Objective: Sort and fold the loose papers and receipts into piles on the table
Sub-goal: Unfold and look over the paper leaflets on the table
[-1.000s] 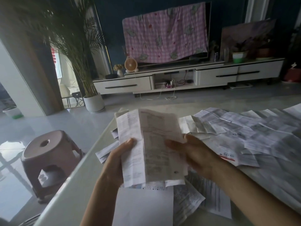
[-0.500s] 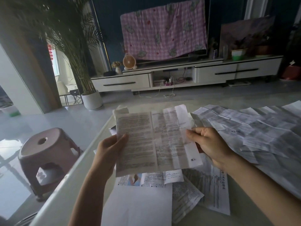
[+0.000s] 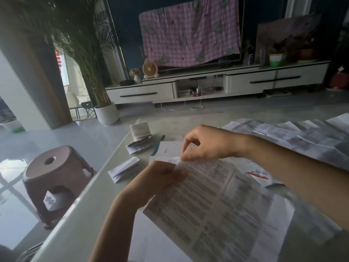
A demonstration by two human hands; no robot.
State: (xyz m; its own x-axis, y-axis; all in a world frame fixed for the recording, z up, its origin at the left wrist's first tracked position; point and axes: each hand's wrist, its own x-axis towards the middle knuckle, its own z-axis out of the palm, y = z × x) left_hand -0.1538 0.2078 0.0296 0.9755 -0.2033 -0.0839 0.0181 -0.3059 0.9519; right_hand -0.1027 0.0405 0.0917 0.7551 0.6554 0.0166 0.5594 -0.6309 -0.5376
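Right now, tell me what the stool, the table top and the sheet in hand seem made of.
Stool: moulded plastic, dull pink, matte; one-piece form with cutouts. Table top: looks like pale stone or glass, glossy; it reflects light, can't tell which. Printed sheet: thin paper, matte, with fold creases.

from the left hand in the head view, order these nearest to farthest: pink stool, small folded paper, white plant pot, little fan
From the left hand, gripping the printed sheet:
1. folded paper, just left of it on the table
2. pink stool, beside the table's left edge
3. white plant pot, farther back on the left
4. fan, on the TV unit at the back
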